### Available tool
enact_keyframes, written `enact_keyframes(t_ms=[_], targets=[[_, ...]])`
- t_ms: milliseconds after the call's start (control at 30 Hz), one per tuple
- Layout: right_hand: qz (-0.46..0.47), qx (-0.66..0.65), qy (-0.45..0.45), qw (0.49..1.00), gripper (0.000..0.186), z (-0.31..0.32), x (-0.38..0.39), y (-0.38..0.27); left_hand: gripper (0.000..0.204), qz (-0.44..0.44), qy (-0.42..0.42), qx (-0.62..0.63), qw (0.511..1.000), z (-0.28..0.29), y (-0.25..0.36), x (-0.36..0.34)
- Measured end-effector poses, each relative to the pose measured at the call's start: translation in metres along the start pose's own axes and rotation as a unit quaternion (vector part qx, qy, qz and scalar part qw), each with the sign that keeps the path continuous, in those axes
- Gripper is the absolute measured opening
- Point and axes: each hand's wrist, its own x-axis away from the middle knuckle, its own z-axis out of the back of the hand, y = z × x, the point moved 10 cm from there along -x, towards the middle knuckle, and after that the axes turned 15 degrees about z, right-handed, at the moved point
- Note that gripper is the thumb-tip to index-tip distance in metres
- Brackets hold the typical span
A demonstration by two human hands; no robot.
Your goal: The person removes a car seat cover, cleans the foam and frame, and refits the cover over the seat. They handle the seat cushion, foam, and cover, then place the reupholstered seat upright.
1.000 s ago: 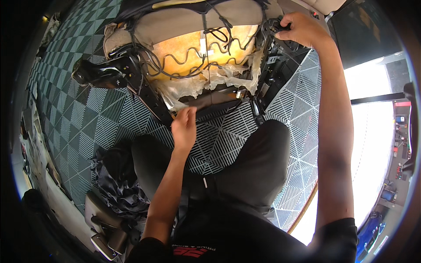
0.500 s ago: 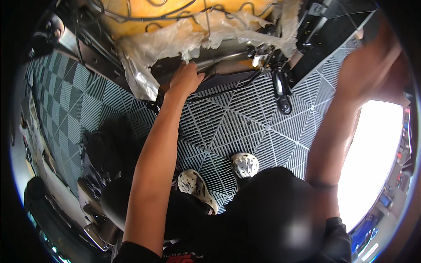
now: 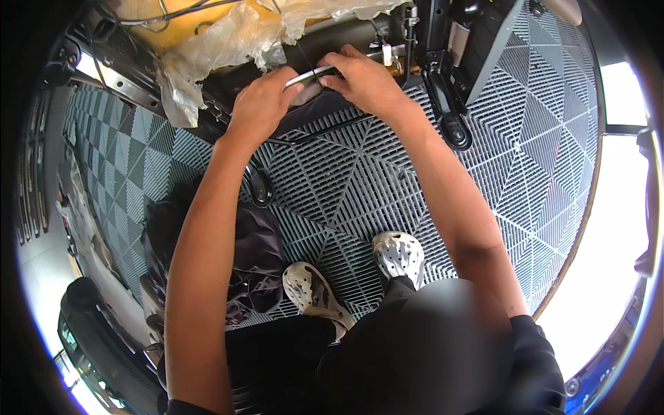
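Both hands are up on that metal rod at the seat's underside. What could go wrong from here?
The left hand and right hand pinch the thin metal rod right against the dark seat frame, so fingers could get nipped if it slips. Loose plastic sheeting hangs just above and may snag. The black bracket lies beside the right forearm and might be knocked.

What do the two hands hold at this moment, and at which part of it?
Both hands grip a thin silver metal rod under the seat frame: the left hand at its left end, the right hand at its right end.
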Motion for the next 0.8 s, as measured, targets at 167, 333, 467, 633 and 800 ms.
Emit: enact_keyframes(t_ms=[167, 333, 467, 633, 800], targets=[[0.130, 0.087, 0.133, 0.979, 0.025, 0.036, -0.008, -0.040, 0.019, -0.152, 0.180, -0.143, 0.961, 0.033, 0.032, 0.018], [0.148, 0.195, 0.144, 0.959, 0.009, 0.048, -0.011, -0.053, 0.024, -0.176, 0.261, -0.181, 0.932, 0.041, 0.040, 0.026], [0.189, 0.279, 0.124, 0.933, 0.010, 0.051, -0.019, -0.059, 0.026, -0.187, 0.287, -0.172, 0.924, 0.045, 0.043, 0.026], [0.175, 0.296, 0.103, 0.933, 0.014, 0.049, -0.034, -0.050, 0.025, -0.190, 0.283, -0.124, 0.932, 0.063, 0.047, 0.014], [0.192, 0.315, 0.115, 0.922, 0.017, 0.054, -0.038, -0.052, 0.008, -0.068, 0.420, 0.005, 0.905, 0.141, 0.026, -0.022]])
